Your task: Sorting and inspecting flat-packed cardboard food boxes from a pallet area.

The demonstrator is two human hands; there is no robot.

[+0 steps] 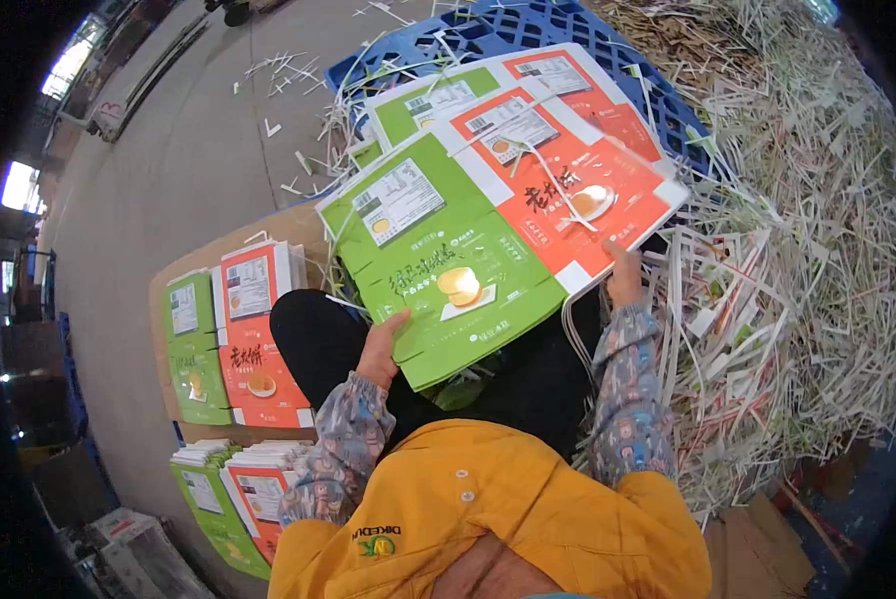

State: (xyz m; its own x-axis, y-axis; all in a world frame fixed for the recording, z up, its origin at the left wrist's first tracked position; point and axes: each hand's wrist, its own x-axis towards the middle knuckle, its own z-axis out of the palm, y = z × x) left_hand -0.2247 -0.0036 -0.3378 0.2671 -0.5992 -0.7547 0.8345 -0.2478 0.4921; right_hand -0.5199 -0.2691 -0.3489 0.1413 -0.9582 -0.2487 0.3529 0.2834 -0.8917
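My left hand (382, 349) and my right hand (624, 276) are closed on the near corners of a stack of printed cardboard sheets (438, 255), tilted in front of my knees. Each sheet is half green, half orange-red, with white label panels and pictures of round cakes. A few thin white paper strips (558, 185) lie across its orange half. Just beyond, more of the same printed sheets (398, 118) rest on a blue plastic pallet (488, 30). My fingers are partly hidden beneath the stack.
Along the right rises a large heap of shredded paper strips (767, 250). To my left, green and orange sheet stacks (258, 334) lie on brown cardboard (168, 280), with another pile (268, 464) nearer me. Loose strips are scattered over the grey floor (198, 150). Flattened brown cardboard (762, 554) lies at lower right.
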